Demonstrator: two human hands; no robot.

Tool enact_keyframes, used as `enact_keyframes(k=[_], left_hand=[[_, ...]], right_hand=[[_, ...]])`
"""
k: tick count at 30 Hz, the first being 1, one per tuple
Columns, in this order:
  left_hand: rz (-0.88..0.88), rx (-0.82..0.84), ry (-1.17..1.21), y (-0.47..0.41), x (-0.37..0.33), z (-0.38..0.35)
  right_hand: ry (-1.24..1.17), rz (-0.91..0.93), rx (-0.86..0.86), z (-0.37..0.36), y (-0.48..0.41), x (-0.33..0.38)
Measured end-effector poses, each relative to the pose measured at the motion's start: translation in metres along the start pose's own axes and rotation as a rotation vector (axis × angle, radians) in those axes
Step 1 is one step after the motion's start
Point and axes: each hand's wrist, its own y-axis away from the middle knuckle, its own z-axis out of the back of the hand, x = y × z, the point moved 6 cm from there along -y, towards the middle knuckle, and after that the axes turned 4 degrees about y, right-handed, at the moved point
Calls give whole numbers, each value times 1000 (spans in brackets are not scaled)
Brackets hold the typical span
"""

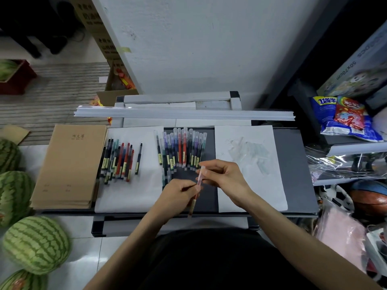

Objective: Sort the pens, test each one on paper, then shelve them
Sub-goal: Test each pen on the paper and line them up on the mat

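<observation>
I am watching the left hand (pixel 178 195) and right hand (pixel 225 176) both pinching one pen (pixel 200 177) (pinkish barrel) over the dark table (pixel 293 164).

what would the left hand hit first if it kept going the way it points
Probably the right hand, pinching the same pen just ahead of the left hand; depth unclear.

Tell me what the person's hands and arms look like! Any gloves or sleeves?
No gloves, rings or watch: the left hand and right hand are bare. The left arm and right arm show no sleeves. Black clothing covers the body.
</observation>
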Motion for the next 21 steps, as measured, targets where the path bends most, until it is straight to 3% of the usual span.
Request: enact_keyframes(k=[3,6,13,21], left_hand=[[-34,-150,-218,-5,5,11],[29,-264,-282,-6,17,25],[116,-306,-447,-17,36,41],[138,-338,-531,-27,45,46]], right_hand=[[189,-25,-56,3,-2,-16],[497,9,-137,21,-1,-17],[1122,99,-422,77,13,-5],[1322,-8,-482,116,11,-12]])
